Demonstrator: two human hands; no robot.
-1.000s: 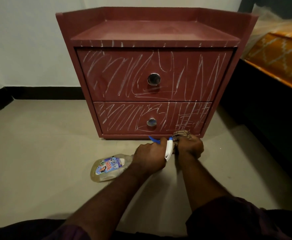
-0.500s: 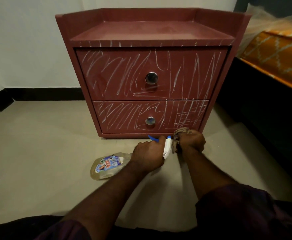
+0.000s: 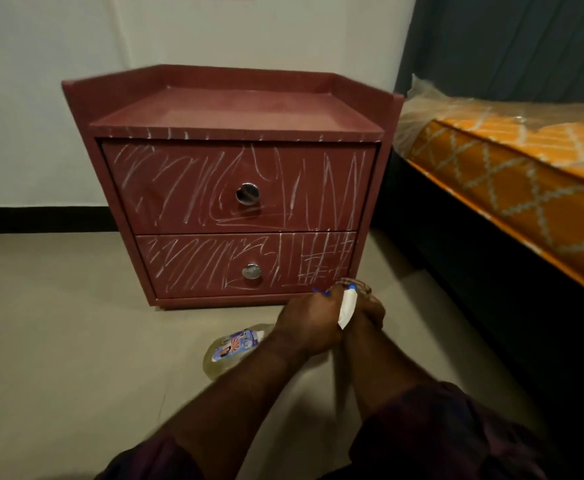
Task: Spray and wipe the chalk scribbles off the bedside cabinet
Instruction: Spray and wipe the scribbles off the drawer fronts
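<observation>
A red-brown bedside cabinet (image 3: 235,112) with two drawers stands on the floor against the wall. White chalk scribbles (image 3: 186,188) cover both drawer fronts and the top's front edge. My left hand (image 3: 306,323) grips the neck of a spray bottle (image 3: 229,348) with a white and blue trigger head; the bottle's body is tilted down to the left, just above the floor. Right beside it, my right hand (image 3: 370,308) holds a brownish cloth (image 3: 354,284). Both hands are low in front of the cabinet's bottom right corner.
A bed with an orange patterned mattress (image 3: 512,174) in plastic wrap stands to the right, its dark frame close to the cabinet. The beige floor (image 3: 58,323) stretches to the left and front. A black skirting runs along the white wall.
The view has drawn back and tilted up, so more wall and bed show. My hands have closed together, the left one now overlapping the right, with the bottle tilted more steeply.
</observation>
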